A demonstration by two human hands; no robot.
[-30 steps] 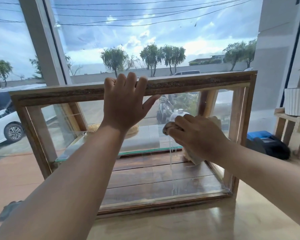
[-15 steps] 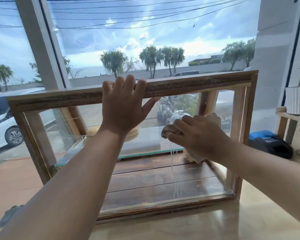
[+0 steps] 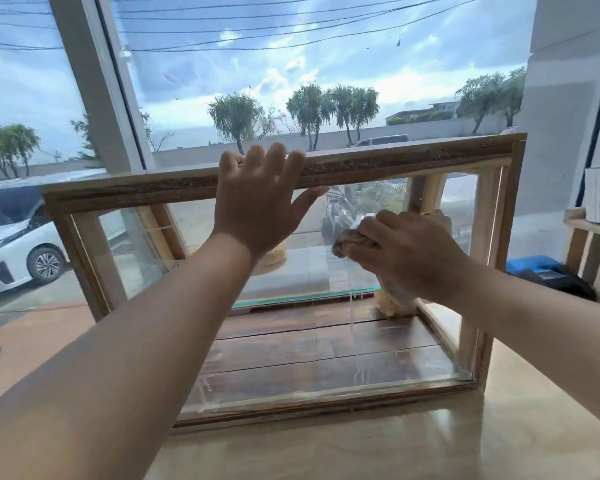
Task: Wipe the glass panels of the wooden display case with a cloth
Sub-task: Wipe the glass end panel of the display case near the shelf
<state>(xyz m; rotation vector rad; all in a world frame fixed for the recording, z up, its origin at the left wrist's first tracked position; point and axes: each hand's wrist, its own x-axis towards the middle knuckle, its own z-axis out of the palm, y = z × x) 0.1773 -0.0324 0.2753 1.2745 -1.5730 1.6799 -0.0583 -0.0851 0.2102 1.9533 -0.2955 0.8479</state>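
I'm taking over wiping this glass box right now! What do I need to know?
Left hand: open, laid on the top rail of the display case, steadying it.
Right hand: grips the bunched cloth, pressing it on the upper right of the front glass panel.
The case stands on the table.
Done: wiping is under way; wet drips run down below the cloth.
Left: wipe off those drips, finish the front panel, then the other panels.
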